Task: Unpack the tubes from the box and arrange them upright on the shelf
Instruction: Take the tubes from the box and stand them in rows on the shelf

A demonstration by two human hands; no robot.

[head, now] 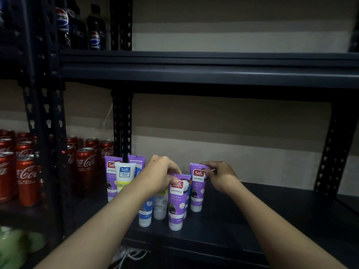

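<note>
Several Safi tubes stand cap-down on the dark shelf (252, 220). My left hand (161, 173) grips the top of a purple tube (176, 202) at the front of the group. My right hand (219, 175) pinches the top edge of another purple tube (197, 189) standing just to the right and behind. A white and yellow tube (124, 175) and a purple one (111, 177) stand at the left. A blue and white tube (145, 212) and a pale tube (160, 206) are partly hidden behind my left forearm. The box is out of view.
Red cola cans (85, 166) fill the neighbouring shelf bay to the left, past a black upright post (122, 123). Dark cola bottles (95, 30) stand on the upper left shelf. The upper shelf board (213, 70) hangs overhead. A black post (334, 148) stands at the right.
</note>
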